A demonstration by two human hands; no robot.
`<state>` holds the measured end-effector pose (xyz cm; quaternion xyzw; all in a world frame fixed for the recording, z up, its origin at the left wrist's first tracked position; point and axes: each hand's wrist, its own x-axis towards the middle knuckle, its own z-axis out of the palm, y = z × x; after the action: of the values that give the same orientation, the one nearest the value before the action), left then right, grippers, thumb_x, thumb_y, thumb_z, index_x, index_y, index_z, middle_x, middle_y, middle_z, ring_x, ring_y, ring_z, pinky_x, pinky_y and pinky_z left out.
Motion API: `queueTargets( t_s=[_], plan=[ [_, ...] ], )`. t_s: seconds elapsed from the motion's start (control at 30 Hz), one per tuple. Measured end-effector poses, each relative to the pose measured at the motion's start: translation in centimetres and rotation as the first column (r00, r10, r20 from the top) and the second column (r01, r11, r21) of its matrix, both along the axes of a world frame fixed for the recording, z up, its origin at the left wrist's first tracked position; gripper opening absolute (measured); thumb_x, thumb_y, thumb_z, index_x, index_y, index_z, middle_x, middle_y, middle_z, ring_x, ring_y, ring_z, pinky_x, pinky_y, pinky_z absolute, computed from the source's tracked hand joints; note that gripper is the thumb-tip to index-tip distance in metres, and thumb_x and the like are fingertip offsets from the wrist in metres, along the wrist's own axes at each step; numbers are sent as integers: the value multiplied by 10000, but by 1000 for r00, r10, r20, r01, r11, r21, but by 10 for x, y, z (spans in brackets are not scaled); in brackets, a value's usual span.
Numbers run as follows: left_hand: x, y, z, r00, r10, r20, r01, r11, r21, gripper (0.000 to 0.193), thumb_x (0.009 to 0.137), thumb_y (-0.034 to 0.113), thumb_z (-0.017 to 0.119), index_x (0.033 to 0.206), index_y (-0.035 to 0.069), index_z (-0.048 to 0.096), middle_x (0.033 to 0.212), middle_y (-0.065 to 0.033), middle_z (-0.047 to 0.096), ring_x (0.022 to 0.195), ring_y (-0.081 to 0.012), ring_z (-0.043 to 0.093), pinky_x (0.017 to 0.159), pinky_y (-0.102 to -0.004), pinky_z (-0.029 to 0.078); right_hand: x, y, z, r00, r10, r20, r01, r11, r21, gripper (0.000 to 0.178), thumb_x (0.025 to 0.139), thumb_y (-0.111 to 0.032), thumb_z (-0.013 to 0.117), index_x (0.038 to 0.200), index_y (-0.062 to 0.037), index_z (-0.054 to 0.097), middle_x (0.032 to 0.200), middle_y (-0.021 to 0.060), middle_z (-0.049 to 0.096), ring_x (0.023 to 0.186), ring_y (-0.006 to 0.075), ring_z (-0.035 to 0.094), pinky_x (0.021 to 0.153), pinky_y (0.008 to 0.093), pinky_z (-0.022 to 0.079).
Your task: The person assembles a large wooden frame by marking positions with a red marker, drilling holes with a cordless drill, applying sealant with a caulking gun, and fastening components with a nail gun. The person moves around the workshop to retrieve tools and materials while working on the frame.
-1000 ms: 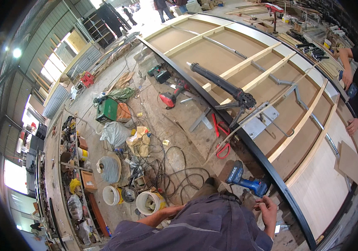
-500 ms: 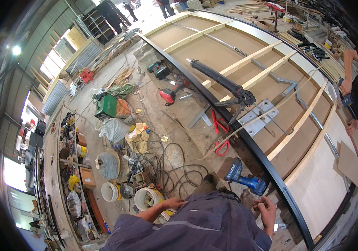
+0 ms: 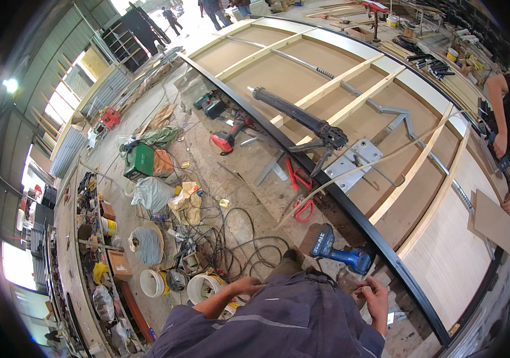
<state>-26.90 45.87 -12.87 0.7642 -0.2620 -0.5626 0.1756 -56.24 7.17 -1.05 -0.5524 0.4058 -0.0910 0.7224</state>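
Observation:
I look down over my dark blue work clothes [image 3: 279, 322] at a workshop floor. My left hand [image 3: 246, 287] rests against my left hip with its fingers curled; nothing shows in it. My right hand [image 3: 377, 298] hangs by my right side, fingers loosely bent; I cannot tell if anything is in it. A blue cordless drill [image 3: 341, 253] lies on the floor just ahead of my right hand. Beyond it runs the black curved edge [image 3: 350, 209] of a big wooden panel frame [image 3: 386, 119] with pale timber ribs.
Red clamps [image 3: 300, 191], a red power tool [image 3: 226, 138], a green box [image 3: 140, 160], tangled black cables [image 3: 237, 238] and white buckets [image 3: 204, 287] litter the floor on the left. A long black tool [image 3: 297, 113] and grey metal plate [image 3: 353, 164] lie on the frame. Another person [image 3: 508, 119] stands at the right.
The view has shifted slightly as my head moved. My left hand has come in closer to my hip. The drill and the tools on the frame lie as before.

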Motion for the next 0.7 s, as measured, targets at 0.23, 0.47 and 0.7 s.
queueTargets(
  t_s=[0.23, 0.47, 0.7],
  plan=[
    [1, -8, 19, 996, 78, -45, -77, 997, 31, 636, 948, 534, 604, 1170, -58, 671, 1031, -201, 722, 909, -273, 701, 826, -376, 545, 8, 3, 11, 999, -33, -1, 33, 999, -10, 284, 894, -63, 565, 1139, 64, 632, 1001, 130, 714, 779, 181, 689, 693, 309, 555],
    [3, -16, 32, 982, 147, -119, -143, 989, 40, 585, 926, 479, 658, 1157, -59, 681, 980, -164, 732, 855, -228, 692, 771, -357, 555, 8, 4, 9, 999, -50, 12, 50, 999, -3, 348, 895, -58, 570, 1213, 77, 613, 1018, 146, 717, 772, 191, 689, 699, 318, 560],
    [7, -10, 6, 985, 115, -126, -110, 993, 47, 522, 933, 407, 683, 1211, -34, 657, 1081, -155, 721, 941, -234, 680, 808, -361, 556, 7, 1, 7, 1000, -14, 18, 14, 1000, 9, 420, 921, -36, 565, 1322, 85, 548, 1044, 160, 708, 812, 194, 688, 721, 320, 564]
  ],
)
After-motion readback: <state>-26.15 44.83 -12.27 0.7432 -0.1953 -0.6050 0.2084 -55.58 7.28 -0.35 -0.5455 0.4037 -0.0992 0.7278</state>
